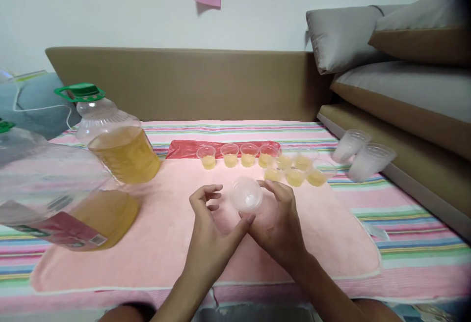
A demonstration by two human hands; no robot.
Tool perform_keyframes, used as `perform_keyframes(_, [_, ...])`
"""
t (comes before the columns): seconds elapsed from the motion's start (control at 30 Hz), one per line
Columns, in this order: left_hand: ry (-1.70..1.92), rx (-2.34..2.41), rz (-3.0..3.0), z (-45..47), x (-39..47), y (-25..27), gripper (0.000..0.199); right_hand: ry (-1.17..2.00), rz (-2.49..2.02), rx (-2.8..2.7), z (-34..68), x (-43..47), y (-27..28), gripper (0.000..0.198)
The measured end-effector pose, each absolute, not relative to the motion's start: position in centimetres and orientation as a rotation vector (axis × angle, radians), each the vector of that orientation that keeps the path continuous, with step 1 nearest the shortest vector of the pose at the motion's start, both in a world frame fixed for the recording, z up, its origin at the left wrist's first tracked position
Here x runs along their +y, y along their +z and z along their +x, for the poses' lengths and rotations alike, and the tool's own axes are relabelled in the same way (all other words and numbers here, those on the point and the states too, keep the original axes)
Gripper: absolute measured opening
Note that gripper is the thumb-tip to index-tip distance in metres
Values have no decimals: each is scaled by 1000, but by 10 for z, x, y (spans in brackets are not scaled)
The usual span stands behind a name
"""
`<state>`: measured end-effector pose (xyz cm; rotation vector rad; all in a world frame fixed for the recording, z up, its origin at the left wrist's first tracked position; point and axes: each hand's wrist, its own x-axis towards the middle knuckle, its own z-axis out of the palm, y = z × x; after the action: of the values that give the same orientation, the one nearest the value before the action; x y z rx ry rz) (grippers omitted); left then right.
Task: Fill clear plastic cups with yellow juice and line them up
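Observation:
A round translucent plastic piece is held above the pink mat; I cannot tell whether it is a lid, a cup seen end-on, or a stack. My right hand is closed on it, thumb below and forefinger at its right edge. My left hand is beside it with fingers curled but apart, its thumb reaching across to the right thumb. Beyond the hands stand several small clear plastic cups with yellow liquid in them. More filled cups cluster at the right of that row.
Two large plastic jugs of yellow liquid, one with a green cap and one nearer, stand at left. Two cup stacks lie at right. A red plastic bag is behind the cups. Cushions are piled along the right side.

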<state>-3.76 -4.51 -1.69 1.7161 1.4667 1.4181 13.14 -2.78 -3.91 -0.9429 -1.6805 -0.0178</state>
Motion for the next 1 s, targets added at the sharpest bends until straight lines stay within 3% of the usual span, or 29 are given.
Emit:
perform_keyframes(0.6, [1360, 1609, 1770, -33, -41, -19, 55, -181, -1007, -1701, 127, -30, -45, 57])
perform_keyframes(1.0, [1317, 1584, 1742, -33, -40, -23, 56, -180, -1024, -1731, 126, -30, -46, 39])
